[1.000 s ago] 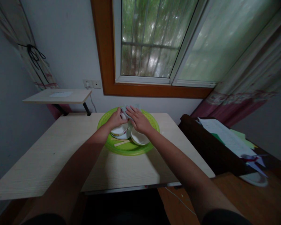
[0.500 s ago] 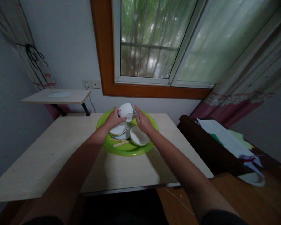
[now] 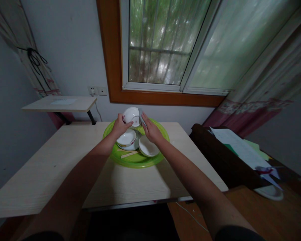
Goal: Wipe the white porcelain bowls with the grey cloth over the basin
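My left hand [image 3: 120,127] grips a white bowl [image 3: 130,115] with a red pattern, raised and tilted above a green basin [image 3: 137,164]. Against the bowl's right side, my right hand [image 3: 152,129] presses a thin grey cloth [image 3: 141,117], its fingers straight and close together; much of the cloth is hidden. Below the hands, a second white bowl [image 3: 126,137] sits on a white plate [image 3: 134,145] in the basin. To its right a third white bowl [image 3: 148,146] leans beside my right wrist. Pale chopsticks [image 3: 128,154] lie at the front of the basin.
The basin stands on a light wooden table [image 3: 72,150] against the wall. A small raised shelf [image 3: 62,103] is at the back left. A window [image 3: 160,50] is behind. To the right, papers [image 3: 237,147] lie on a dark brown piece of furniture [image 3: 208,144].
The held bowl has shifted slightly up and left and turned a little, with my left hand moving along. My right hand and the cloth stay against its side. The dishes in the basin look the same.
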Tool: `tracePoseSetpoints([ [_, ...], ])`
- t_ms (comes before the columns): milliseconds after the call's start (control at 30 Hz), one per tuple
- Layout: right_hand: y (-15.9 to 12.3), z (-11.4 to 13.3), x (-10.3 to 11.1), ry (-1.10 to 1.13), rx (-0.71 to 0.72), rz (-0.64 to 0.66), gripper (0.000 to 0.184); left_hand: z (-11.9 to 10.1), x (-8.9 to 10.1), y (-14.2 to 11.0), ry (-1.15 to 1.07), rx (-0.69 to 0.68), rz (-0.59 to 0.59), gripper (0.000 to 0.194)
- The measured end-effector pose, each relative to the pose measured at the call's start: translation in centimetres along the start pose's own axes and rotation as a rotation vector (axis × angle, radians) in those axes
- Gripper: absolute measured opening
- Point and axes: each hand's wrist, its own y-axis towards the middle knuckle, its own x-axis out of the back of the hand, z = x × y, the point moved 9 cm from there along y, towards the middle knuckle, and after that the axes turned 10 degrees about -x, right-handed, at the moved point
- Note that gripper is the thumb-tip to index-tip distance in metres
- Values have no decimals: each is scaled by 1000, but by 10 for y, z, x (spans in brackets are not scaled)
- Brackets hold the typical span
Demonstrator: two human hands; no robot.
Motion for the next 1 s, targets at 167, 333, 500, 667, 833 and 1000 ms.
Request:
tracePoseSetpoints([
  [167, 0, -30, -8, 61, -201, 50, 68, -1, 7, 0, 9, -3, -41, 49],
  [333, 2, -28, -4, 137, -172, 1, 71, -7, -4, -3, 38, -47, 59, 52],
  [500, 0, 2, 0, 36, 36, 20, 61, -17, -23, -10, 59, -122, 234, 54],
  [667, -6, 31, -4, -118, 205, 96, 56, -21, -21, -11, 65, -157, 211, 48],
  [833, -2, 21, 3, -51, 148, 10, 58, -15, -16, -7, 72, -126, 148, 52],
  [1000, 3, -15, 0, 111, -103, -8, 74, -13, -7, -5, 23, -91, 79, 55],
])
